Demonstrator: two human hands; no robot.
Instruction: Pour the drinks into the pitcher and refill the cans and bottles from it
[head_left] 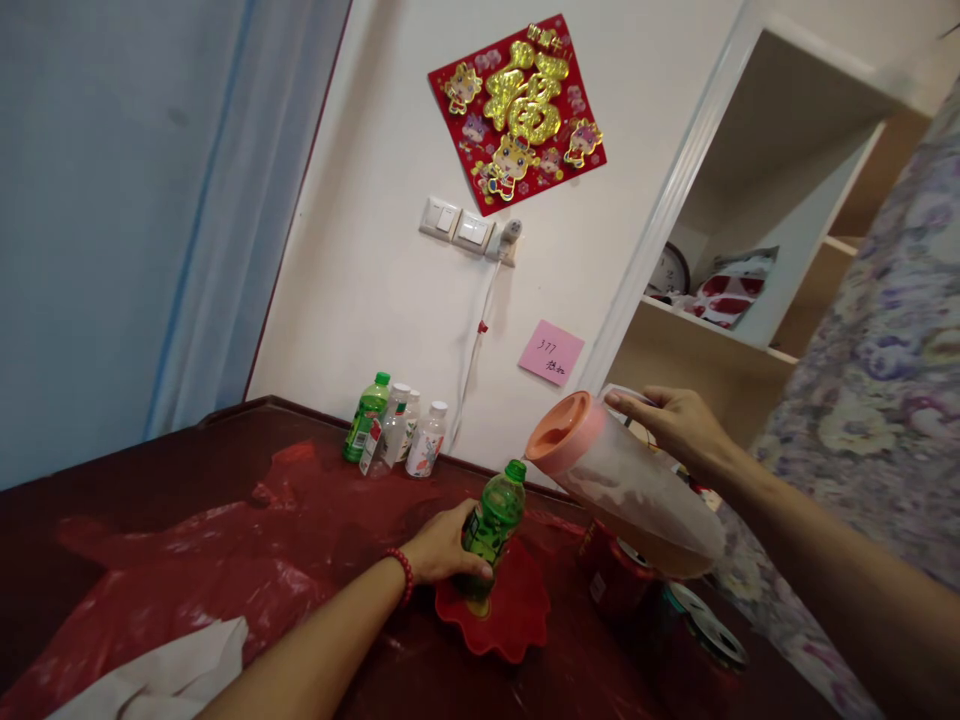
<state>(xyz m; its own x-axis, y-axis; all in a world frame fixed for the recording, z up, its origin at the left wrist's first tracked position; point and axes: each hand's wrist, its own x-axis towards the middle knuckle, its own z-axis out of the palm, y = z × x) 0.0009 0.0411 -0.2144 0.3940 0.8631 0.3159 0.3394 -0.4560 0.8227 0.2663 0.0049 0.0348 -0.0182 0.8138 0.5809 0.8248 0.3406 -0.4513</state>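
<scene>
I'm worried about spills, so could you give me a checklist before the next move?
1. Left hand around the green bottle: ok.
2. Right hand gripping the pitcher: ok.
3. Orange lid on the pitcher: ok.
4. Bottle uncapped: cannot tell.
5. Lid's edge lined up with the bottle's top: cannot tell from one view, though they look close.
6. Red dish beneath the bottle: ok.

A red bracelet (pixel 407 572) of small round beads circles the left wrist (pixel 394 575); both forearms (pixel 330 640) are bare
</scene>
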